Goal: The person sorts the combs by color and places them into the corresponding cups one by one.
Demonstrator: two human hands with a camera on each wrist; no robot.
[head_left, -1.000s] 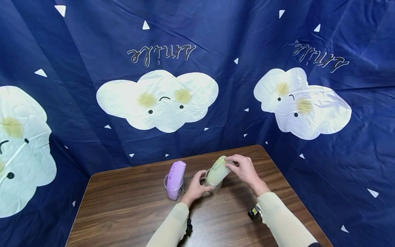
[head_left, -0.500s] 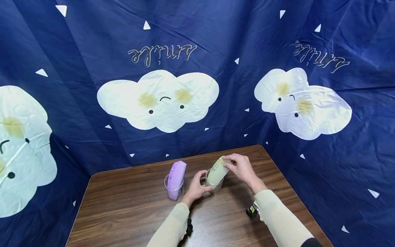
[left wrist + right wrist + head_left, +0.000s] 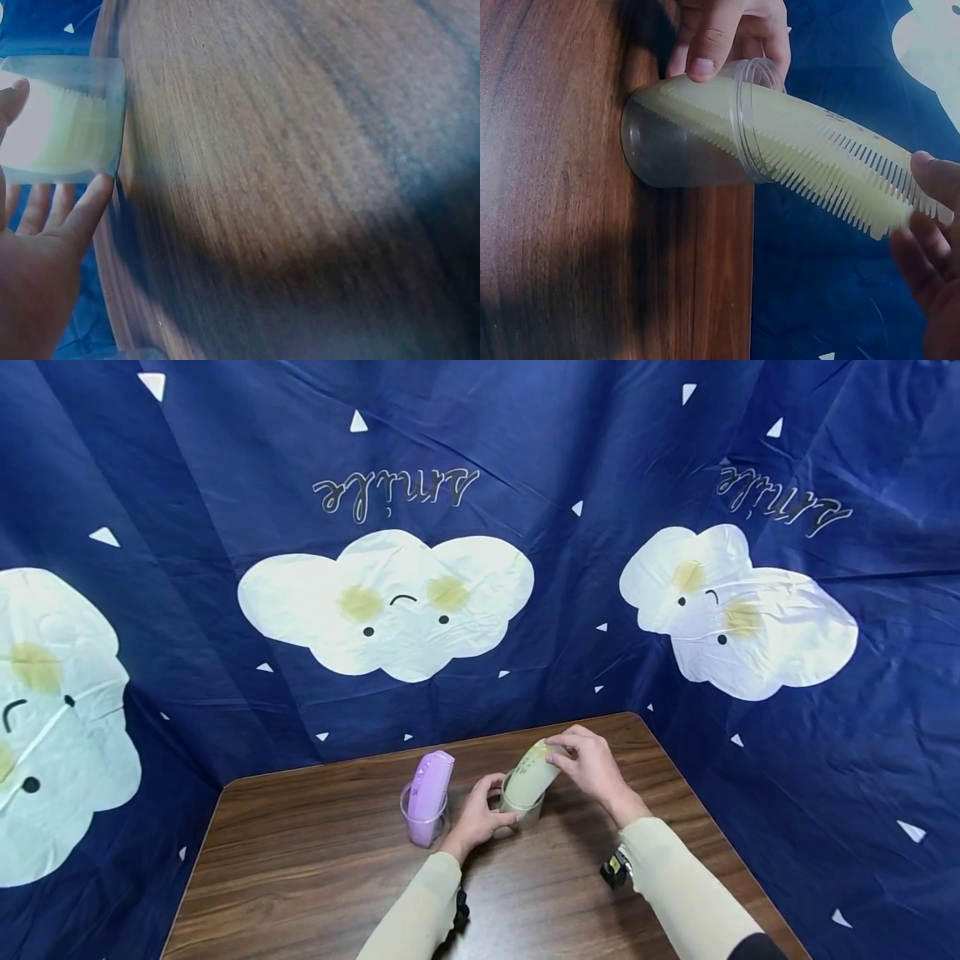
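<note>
My left hand (image 3: 478, 814) grips a clear plastic cup (image 3: 660, 161) standing on the table, thumb on the near side and fingers behind. A pale yellow-green comb (image 3: 825, 154) leans in the cup, one end low inside and the other sticking out past the rim. My right hand (image 3: 596, 768) pinches that upper end between thumb and fingers. In the right wrist view the comb's teeth run along its lower side. The left wrist view shows the comb (image 3: 75, 127) through the cup wall. Left of my left hand, a purple comb (image 3: 429, 785) leans in a second clear cup (image 3: 412, 820).
The brown wood-grain table (image 3: 300, 843) has its far edge close behind the cups. A dark blue curtain (image 3: 570, 568) with white clouds hangs around the table's back and sides. A small black device (image 3: 615, 870) is at my right wrist.
My right hand has shifted very slightly at the comb's upper end. My left hand, both cups and the purple comb hold their places.
</note>
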